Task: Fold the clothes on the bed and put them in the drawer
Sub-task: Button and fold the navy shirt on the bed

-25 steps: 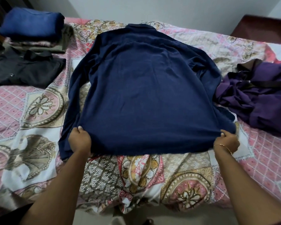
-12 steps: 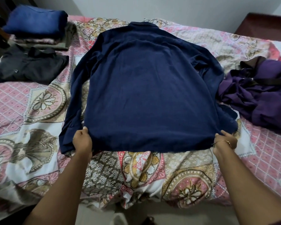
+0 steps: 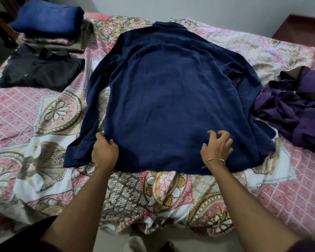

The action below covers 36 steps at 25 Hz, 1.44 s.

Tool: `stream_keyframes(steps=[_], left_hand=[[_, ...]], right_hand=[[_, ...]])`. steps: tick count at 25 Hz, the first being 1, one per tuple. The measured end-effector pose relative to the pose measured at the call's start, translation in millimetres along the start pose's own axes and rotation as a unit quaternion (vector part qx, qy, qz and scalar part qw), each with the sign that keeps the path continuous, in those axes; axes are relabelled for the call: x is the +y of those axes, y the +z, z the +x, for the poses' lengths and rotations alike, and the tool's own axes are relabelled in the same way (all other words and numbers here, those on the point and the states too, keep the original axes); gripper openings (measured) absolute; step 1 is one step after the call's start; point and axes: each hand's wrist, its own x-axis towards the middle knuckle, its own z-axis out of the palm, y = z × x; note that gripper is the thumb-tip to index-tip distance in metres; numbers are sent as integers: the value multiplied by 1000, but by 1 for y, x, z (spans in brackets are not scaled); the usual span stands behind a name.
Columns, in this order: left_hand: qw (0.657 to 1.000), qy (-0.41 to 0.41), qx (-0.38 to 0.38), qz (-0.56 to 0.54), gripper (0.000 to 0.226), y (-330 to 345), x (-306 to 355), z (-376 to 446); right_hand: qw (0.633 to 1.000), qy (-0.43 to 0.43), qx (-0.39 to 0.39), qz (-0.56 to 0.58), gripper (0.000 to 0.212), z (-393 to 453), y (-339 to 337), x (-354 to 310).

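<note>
The purple clothes are running off the right edge. The navy shirt is hiding its own front.

A dark reddish-brown wooden piece of furniture stands at two o'clock, past the far corner of the bed, against a plain pale wall. At six o'clock a strip of light floor shows below the hanging patterned bedspread, pink, white and tan.
</note>
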Motion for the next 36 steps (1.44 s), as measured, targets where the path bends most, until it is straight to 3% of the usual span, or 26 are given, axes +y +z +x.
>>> stream_keyframes(steps=[3,6,11,15,19,23,29,36], left_hand=[[1000,-18,-12,-16,26,-5,-4,7],[999,24,-30,-36,32,-5,-13,10],[1000,-8,-8,-7,31,-5,-19,11],[999,29,37,22,25,-8,-5,5],[990,112,89,12,22,-13,10,22],[987,108,112,-34,15,-26,34,58],[983,134,119,-25,18,-31,71,151],[983,173,42,44,34,-7,120,266]], right_hand=[[997,66,-22,11,41,1,6,3],[991,123,-52,13,42,10,0,17],[978,145,-140,-52,54,18,-9,37],[978,156,-135,-42,50,19,-17,23],[994,16,-103,-18,49,11,-10,-28],[984,-117,-137,-10,49,17,-3,-90],[961,-208,-165,80,43,66,14,-188],[934,-287,-166,132,42,136,63,-303]])
